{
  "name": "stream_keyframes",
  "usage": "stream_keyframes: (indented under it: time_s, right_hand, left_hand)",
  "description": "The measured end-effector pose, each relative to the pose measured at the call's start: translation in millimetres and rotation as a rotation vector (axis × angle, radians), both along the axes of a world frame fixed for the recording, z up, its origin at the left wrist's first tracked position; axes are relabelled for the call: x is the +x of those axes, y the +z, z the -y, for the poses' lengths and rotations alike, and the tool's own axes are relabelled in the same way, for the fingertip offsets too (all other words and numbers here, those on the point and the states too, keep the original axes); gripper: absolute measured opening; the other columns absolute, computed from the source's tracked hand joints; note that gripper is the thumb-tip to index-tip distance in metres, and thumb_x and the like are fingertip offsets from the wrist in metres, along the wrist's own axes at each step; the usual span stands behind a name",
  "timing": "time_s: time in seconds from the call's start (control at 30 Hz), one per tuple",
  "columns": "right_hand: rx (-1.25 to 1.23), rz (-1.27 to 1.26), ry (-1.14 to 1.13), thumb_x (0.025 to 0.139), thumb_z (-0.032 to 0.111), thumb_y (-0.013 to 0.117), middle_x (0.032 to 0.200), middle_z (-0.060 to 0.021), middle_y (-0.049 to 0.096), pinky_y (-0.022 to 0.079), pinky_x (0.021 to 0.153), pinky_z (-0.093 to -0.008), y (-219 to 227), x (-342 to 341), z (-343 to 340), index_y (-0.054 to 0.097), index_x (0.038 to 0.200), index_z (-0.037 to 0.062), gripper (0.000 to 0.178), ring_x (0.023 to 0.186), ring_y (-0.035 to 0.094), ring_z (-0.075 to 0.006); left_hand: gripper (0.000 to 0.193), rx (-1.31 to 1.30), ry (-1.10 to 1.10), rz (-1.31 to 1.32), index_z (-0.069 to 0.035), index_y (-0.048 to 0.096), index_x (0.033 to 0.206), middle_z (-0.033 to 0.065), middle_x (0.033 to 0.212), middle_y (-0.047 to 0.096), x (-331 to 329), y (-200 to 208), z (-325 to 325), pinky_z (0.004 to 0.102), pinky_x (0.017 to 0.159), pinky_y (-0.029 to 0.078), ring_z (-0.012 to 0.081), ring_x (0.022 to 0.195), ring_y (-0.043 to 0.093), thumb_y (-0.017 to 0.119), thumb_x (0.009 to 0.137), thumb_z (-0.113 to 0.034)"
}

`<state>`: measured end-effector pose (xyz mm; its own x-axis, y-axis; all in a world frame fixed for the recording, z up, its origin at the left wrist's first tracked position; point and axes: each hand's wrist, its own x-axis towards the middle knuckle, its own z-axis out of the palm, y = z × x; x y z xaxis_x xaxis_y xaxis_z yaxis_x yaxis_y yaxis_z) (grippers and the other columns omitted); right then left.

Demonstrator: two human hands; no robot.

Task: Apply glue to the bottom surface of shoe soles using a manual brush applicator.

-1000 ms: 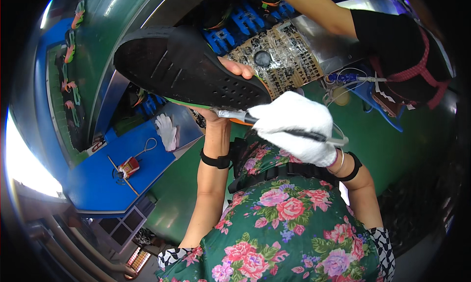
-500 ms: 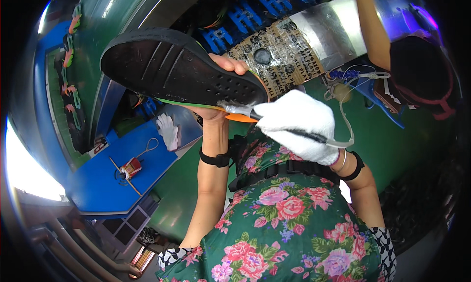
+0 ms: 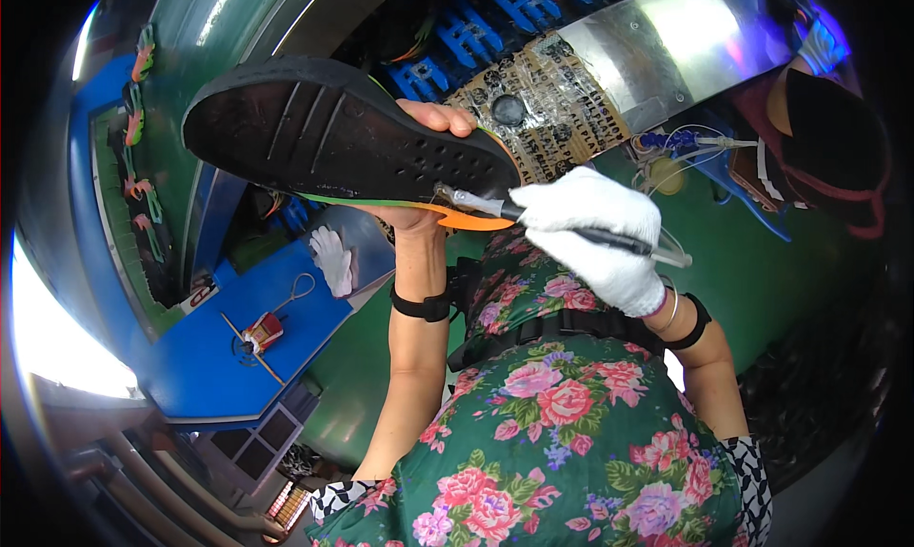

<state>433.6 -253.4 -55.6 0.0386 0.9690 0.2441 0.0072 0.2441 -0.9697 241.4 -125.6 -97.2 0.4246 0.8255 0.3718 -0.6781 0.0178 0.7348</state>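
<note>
Grasping a shoe [image 3: 333, 138] in the bare left hand [image 3: 409, 218], cradling it from beneath and curling fingers [image 3: 438, 117] over its far edge. Holding it raised in front of the body, presenting its black underside upward and pointing the broad end leftward, the dimpled end rightward. Clasping a dark-handled brush [image 3: 481, 204] in the white-gloved right hand [image 3: 590, 233], touching the bristles to the near edge of the underside, just above an orange strip, and trailing a clear tube [image 3: 674, 255] behind. Wearing a black band [image 3: 422, 307] on the left wrist, a bangle [image 3: 674, 309] at the right and a green floral garment [image 3: 562, 395].

Having, beyond the left forearm, a blue table [image 3: 205, 357] bearing a small red-and-white device [image 3: 263, 334], plus a loose pale glove [image 3: 331, 261] near the table's right end. Facing, past the shoe, taped cardboard [image 3: 562, 119] bearing a round dark cap [image 3: 507, 110] beside bare metal [image 3: 657, 42], and blue racks [image 3: 476, 35] farther off. Sharing the space, at far right, with another person [image 3: 824, 138] in dark clothing. Having, at far left, a row of orange-and-green pieces [image 3: 134, 123].
</note>
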Motion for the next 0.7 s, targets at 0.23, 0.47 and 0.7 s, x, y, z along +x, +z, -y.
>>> stream_keyframes:
  time_s: [0.23,0.47,0.7]
  right_hand:
    - [-0.129,-0.168,-0.097,0.079,-0.002,0.077,0.102,-0.0134,0.077,0.056,0.075,-0.0331,-2.9,-1.6,4.1,0.077,0.098,0.0015,0.019,0.087,0.072,-0.0237]
    - [0.015,-0.113,-0.007,0.078,-0.005,0.075,0.105,-0.0205,0.075,0.056,0.078,-0.0361,5.0,-7.5,6.3,0.074,0.088,-0.0022,0.011,0.087,0.072,-0.0264]
    - [-0.025,-0.276,-0.078,0.081,-0.002,0.077,0.108,-0.015,0.076,0.057,0.084,-0.0349,3.5,-2.4,8.8,0.076,0.099,-0.0002,0.018,0.095,0.072,-0.0238]
  left_hand:
    - [0.084,-0.008,0.026,0.019,0.004,0.06,0.113,0.014,0.105,0.063,9.3,2.3,-1.3,0.0456,0.095,0.046,0.0272,0.099,0.064,0.052,0.09,-0.077]
    - [0.091,-0.108,0.039,0.063,0.007,0.061,0.114,0.0181,0.103,0.067,20.0,-4.1,3.5,0.0435,0.1,0.046,0.0282,0.102,0.064,0.054,0.087,-0.08]
    - [0.106,-0.098,-0.01,0.17,0.008,0.06,0.116,0.0176,0.108,0.065,28.1,-9.5,7.1,0.0432,0.1,0.044,0.0282,0.103,0.063,0.048,0.079,-0.091]
